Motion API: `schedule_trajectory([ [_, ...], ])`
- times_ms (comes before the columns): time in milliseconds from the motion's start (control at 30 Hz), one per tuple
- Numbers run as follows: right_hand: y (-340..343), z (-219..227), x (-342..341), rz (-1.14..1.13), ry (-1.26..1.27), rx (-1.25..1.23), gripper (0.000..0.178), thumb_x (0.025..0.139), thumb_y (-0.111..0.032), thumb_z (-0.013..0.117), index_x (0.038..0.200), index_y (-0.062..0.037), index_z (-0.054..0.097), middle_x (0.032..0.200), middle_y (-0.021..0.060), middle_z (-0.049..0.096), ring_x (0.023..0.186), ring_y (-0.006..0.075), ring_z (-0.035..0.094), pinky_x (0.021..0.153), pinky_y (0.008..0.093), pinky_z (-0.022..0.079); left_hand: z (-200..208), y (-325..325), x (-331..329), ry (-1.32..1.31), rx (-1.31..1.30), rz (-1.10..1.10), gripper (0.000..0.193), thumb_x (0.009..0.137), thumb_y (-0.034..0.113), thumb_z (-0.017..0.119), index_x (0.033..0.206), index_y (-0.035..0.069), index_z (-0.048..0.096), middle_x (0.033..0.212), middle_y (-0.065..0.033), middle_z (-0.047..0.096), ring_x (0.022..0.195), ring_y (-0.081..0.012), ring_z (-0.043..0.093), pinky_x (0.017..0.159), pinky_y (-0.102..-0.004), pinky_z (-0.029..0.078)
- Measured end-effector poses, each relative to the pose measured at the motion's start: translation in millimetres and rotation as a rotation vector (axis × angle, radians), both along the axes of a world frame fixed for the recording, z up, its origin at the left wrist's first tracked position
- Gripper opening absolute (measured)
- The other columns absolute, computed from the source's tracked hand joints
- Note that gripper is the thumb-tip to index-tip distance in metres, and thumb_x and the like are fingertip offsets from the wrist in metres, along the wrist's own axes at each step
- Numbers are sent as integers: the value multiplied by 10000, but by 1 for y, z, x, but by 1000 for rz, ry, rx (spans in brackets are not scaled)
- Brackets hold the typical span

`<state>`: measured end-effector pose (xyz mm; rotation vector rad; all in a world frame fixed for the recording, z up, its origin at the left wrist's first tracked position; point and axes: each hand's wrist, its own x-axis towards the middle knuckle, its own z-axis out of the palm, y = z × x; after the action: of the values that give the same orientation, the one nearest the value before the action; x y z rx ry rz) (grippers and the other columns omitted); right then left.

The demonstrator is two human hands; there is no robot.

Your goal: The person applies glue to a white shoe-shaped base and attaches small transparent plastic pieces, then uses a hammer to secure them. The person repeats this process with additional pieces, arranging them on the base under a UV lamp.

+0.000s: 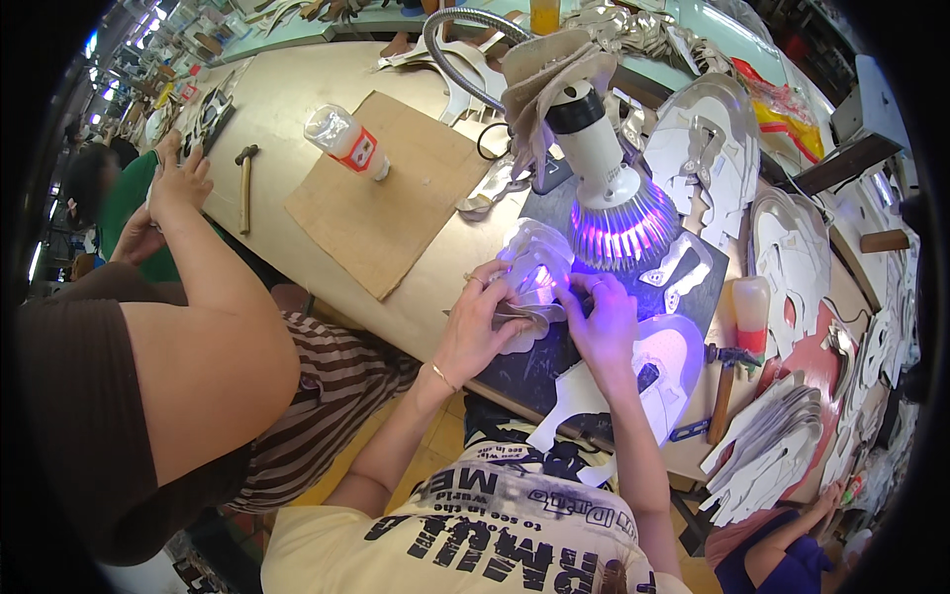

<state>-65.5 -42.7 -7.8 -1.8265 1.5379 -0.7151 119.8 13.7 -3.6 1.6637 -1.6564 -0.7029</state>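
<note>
A pale, curved shoe upper piece (pixel 537 247) is held up over the dark work mat, lit violet by the lamp. My left hand (pixel 479 322) grips its near left side, thumb and fingers closed on the folded edge. On the other side my right hand (pixel 606 322) pinches its right edge with the fingertips. Just beyond my right hand hangs a lamp (pixel 618 223) with a ribbed head glowing purple. Beneath my right forearm lies a flat white shoe upper (pixel 673 361) with a perforated toe. What is between my right fingertips is partly hidden.
Left of my hands, a bottle (pixel 346 144) stands on a brown board (pixel 396 198), with a hammer (pixel 245 188) farther left. Another hammer (pixel 725 391), a red-and-clear bottle (pixel 751 312) and stacked white pieces (pixel 767 450) lie right. A co-worker's arm (pixel 213 267) reaches in at left.
</note>
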Motion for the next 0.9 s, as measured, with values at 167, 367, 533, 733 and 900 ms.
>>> schedule_trajectory([
  [167, 14, 4, -1, 150, -128, -96, 143, 827, -182, 755, 920, -80, 716, 914, 75, 661, 902, 267, 623, 797, 403, 442, -4, 0, 1, 52, 1, 5, 339, 703, 54, 846, 898, -9, 576, 1345, -143, 531, 983, -284, 657, 832, -346, 550],
  [367, 7, 12, -15, 249, -349, 147, 167, 862, -168, 750, 927, -22, 702, 883, 119, 656, 811, 285, 630, 724, 397, 492, -5, 3, -1, 28, -48, 8, 331, 719, 54, 834, 914, -14, 575, 1157, -113, 608, 898, -260, 653, 773, -355, 532],
  [533, -15, 5, -2, 44, -29, -25, 232, 896, -237, 716, 951, -12, 719, 873, 167, 630, 840, 337, 614, 734, 451, 481, -6, 7, 0, -82, -67, -18, 405, 701, 99, 865, 958, 10, 565, 969, -110, 617, 857, -256, 625, 726, -376, 503],
  [733, -9, 9, -6, 277, -111, -75, 159, 863, -193, 726, 931, -50, 739, 979, 162, 648, 979, 333, 606, 848, 462, 471, -8, 10, -8, 143, -21, 157, 850, 675, 128, 895, 1398, 25, 461, 1024, -153, 629, 888, -280, 628, 784, -363, 522],
  [900, -12, 9, -12, 268, -363, 179, 171, 867, -158, 719, 958, -13, 727, 878, 154, 694, 754, 323, 664, 720, 392, 537, -6, -1, 1, 11, -69, -27, 795, 698, 145, 878, 1391, 38, 502, 1123, -166, 648, 989, -299, 645, 838, -357, 527],
])
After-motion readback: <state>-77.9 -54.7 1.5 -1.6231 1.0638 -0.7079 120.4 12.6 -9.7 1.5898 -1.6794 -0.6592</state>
